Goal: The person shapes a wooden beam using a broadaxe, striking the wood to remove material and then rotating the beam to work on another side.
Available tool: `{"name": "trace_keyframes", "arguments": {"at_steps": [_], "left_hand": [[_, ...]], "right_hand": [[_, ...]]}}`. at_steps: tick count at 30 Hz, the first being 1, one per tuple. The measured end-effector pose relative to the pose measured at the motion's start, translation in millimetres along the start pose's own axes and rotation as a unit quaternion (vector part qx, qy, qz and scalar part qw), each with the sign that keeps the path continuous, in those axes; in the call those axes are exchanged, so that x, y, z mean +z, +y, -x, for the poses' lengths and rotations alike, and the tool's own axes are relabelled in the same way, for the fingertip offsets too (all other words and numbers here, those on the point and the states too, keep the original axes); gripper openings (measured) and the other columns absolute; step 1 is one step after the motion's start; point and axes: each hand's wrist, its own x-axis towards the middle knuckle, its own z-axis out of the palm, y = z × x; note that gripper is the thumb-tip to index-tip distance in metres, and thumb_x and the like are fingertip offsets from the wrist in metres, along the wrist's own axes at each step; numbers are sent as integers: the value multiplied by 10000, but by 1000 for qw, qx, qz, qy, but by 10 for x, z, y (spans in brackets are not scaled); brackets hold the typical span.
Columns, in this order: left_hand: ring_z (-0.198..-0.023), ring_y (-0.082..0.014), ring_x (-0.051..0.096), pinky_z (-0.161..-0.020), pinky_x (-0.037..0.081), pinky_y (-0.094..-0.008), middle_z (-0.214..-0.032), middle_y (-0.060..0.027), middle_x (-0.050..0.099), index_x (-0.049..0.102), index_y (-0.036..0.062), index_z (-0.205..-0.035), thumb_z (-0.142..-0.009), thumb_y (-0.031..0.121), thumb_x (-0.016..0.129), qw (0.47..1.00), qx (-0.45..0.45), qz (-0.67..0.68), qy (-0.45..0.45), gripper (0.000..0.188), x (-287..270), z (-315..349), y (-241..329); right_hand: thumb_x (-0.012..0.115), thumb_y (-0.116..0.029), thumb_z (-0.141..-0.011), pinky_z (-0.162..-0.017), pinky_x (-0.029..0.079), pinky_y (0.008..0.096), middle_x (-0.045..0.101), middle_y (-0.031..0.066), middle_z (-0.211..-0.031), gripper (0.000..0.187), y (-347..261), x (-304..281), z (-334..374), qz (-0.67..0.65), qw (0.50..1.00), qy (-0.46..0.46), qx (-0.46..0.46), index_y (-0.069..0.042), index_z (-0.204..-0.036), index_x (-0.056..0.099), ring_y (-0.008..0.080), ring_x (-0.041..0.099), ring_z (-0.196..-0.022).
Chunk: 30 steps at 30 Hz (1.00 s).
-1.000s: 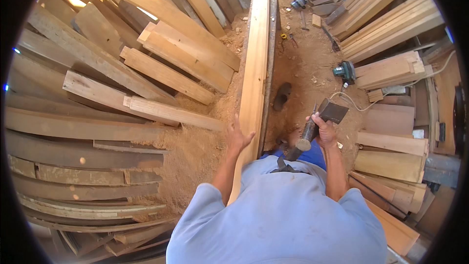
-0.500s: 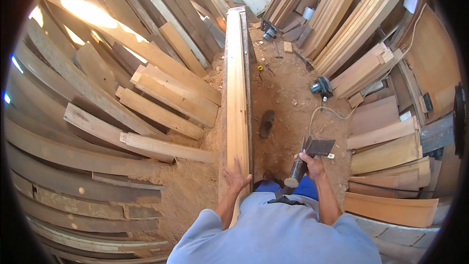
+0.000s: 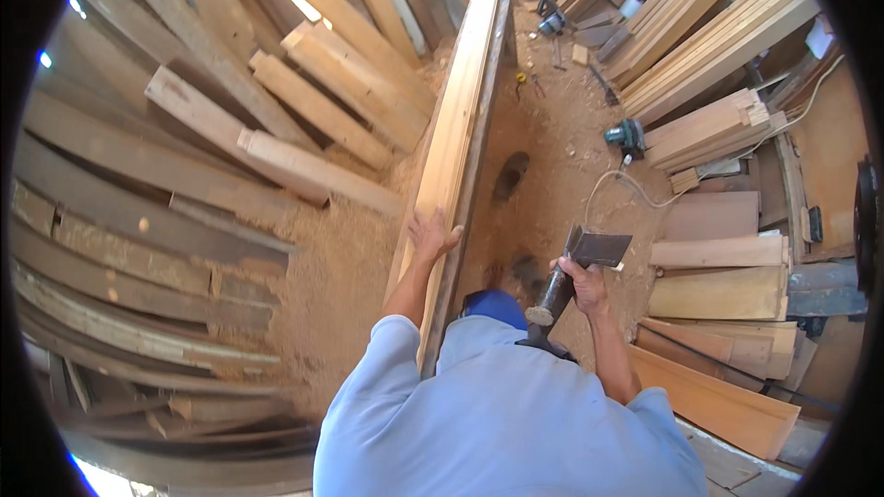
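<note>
Upright amid the sawdust floor (image 3: 341, 267): one long pale board (image 3: 458, 120), stood on its narrow edge, running away from the person toward the far stacks; smooth planed face, straight grain, darker underside. Left hand (image 3: 431, 237) laid flat against its near end, fingers spread and curled over the top edge, steadying rather than gripping. Right hand (image 3: 582, 283) closed round the dark handle of a hatchet (image 3: 578, 267), broad grey blade up and clear of the board, well to its right. Judged step: board held for trimming or shaping; the next stroke would call for the blade brought across to the edge while the left hand stays out of its line. Round about: rough-sawn planks (image 3: 304, 101) fanned on the left, weathered grey and pale, some curved; neat stacks of lighter boards (image 3: 718, 37) upper right; flat reddish panels (image 3: 718, 267) on the right; a green power tool (image 3: 626, 136) with white cord (image 3: 612, 186) on the ground.
</note>
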Motion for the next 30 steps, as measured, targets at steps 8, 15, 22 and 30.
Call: {"name": "trace_keyframes", "arguments": {"at_steps": [8, 15, 22, 30], "left_hand": [[-1327, -375, 520, -1121, 407, -415, -1380, -300, 551, 568, -18, -1364, -844, 246, 762, 942, 4, 315, 116, 615, 430, 2309, -661], [-1377, -374, 453, -1155, 345, -445, -1466, -238, 486, 345, 15, -1521, -818, 381, 765, 978, -167, 112, 54, 897, 183, 3827, -1541], [-1461, -457, 255, -1181, 191, -605, -1578, -245, 295, 198, 85, -1594, -753, 605, 743, 982, -174, -23, -71, 1129, 244, 4108, -1570], [-1342, -452, 386, -1110, 277, -578, -1514, -252, 363, 224, 99, -1589, -840, 652, 594, 992, -121, -42, 6, 1002, 330, 3578, -1418]], "right_hand": [[716, -110, -878, -785, 539, 320, 710, 60, -906, 149, 420, -557, 1069, -13, 998, 26, 48, -57, -994, 639, 161, 673, -849], [700, -99, -915, -788, 549, 338, 685, 44, -910, 118, 545, -783, 1602, -101, 992, 43, 63, -81, -999, 618, 174, 680, -865], [709, -74, -901, -774, 558, 329, 661, 42, -886, 161, 810, -470, 1857, -118, 990, 44, 67, -83, -1011, 593, 177, 683, -850], [704, -76, -905, -751, 566, 334, 672, 49, -884, 159, 1308, -31, 2164, -108, 983, 65, 132, -76, -1021, 595, 178, 687, -810]]}}
